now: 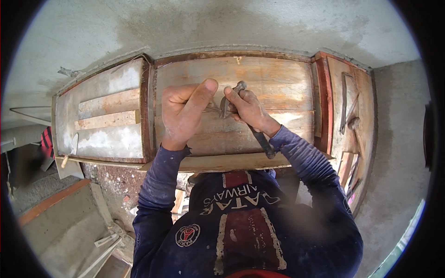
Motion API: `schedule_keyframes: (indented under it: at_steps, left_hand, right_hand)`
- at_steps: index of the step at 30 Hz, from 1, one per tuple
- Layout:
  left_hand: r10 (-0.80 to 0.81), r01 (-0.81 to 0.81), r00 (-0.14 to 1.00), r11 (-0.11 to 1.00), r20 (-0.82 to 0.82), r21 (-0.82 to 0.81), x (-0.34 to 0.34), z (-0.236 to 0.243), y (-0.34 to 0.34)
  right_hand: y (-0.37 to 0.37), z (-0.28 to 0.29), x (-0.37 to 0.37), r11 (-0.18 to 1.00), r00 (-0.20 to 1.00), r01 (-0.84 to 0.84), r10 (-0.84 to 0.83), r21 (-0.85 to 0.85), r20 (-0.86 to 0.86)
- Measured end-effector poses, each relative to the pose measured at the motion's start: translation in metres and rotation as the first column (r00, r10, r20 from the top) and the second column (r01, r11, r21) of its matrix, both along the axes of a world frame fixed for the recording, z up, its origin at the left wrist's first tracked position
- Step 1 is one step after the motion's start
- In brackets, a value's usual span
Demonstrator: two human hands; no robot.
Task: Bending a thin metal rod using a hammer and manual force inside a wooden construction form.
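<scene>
My right hand (252, 110) is closed around a claw hammer (262, 142) close to its metal head. The dark handle slants down toward my right forearm. Just to the left, my left hand (183, 111) is closed with the thumb pressed against the curled fingers. Something thin, like wire or nails, shows between the two hands near the hammer's claw, too small to name. Both hands are above the middle wooden panel (278, 74), which has wet-looking, stained boards.
Two loose boards (109, 103) lie on the left panel, with a trowel (74, 143) at its near corner. On the right panel (366, 99) are a bent metal frame tool (343, 106) and another hammer (354, 124). A raised reddish wooden divider (323, 99) separates the panels. Concrete wall (222, 28) stands behind.
</scene>
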State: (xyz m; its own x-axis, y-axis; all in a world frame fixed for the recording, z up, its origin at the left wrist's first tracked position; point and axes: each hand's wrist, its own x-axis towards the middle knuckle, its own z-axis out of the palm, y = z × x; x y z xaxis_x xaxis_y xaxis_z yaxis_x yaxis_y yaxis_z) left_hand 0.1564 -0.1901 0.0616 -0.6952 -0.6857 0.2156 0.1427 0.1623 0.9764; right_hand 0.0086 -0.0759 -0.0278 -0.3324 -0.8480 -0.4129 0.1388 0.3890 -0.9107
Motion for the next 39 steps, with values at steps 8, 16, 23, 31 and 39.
schedule_keyframes:
  at_steps: [8, 16, 23, 31, 39]
  left_hand:
    - [0.052, -0.043, 0.978, 0.998, 0.203, -0.048, 0.0, -0.005, 0.009]
    - [0.076, -0.088, 0.935, 0.996, 0.347, 0.019, -0.013, -0.009, 0.031]
    - [0.086, -0.034, 0.941, 0.986, 0.327, -0.162, -0.029, 0.028, 0.032]
    - [0.154, -0.146, 0.981, 0.987, 0.118, -0.072, -0.028, 0.053, 0.029]
    - [0.375, -0.38, 0.924, 0.923, 0.076, 0.063, -0.023, 0.051, 0.028]
  right_hand:
    - [-0.015, -0.041, 0.001, 0.989, 0.995, -0.084, 0.078, -0.12, -0.057]
    - [-0.018, -0.068, -0.016, 0.98, 0.983, -0.175, 0.179, -0.093, 0.045]
    - [-0.013, -0.042, -0.028, 0.957, 0.934, -0.228, 0.268, -0.181, 0.238]
    - [0.02, 0.024, -0.029, 0.898, 0.92, -0.347, 0.382, -0.269, 0.088]
    - [0.031, 0.043, -0.006, 0.933, 0.952, -0.263, 0.209, -0.248, -0.224]
